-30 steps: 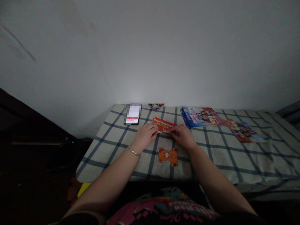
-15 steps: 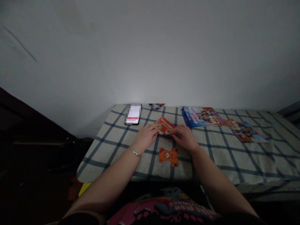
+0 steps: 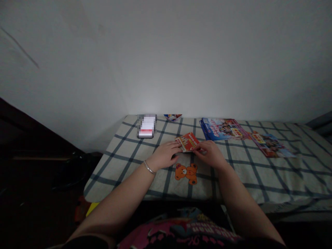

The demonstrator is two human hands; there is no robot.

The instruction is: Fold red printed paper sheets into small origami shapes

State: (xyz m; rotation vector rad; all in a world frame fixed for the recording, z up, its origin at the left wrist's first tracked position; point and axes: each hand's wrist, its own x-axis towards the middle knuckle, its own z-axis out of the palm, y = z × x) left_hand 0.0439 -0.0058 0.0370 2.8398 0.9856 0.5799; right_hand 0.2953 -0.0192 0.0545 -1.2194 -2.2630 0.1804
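A small folded red leaflet (image 3: 188, 141) lies on the checked cloth (image 3: 129, 155) just beyond an orange teddy-bear print (image 3: 186, 173). My left hand (image 3: 164, 156), with a silver bangle on the wrist, has its fingertips pinched on the leaflet's left edge. My right hand (image 3: 211, 154) pinches the leaflet's right corner. Both hands rest low on the cloth, and the leaflet sits tilted between them.
A lit phone (image 3: 146, 126) lies at the back left by the wall. A small folded paper piece (image 3: 172, 117) sits at the back edge. Blue and red leaflets (image 3: 223, 128) (image 3: 271, 144) lie to the right. The table's left edge drops into a dark area.
The leaflet has become narrower and turned, shifting a little to the right. Both hands followed it rightward and closer together.
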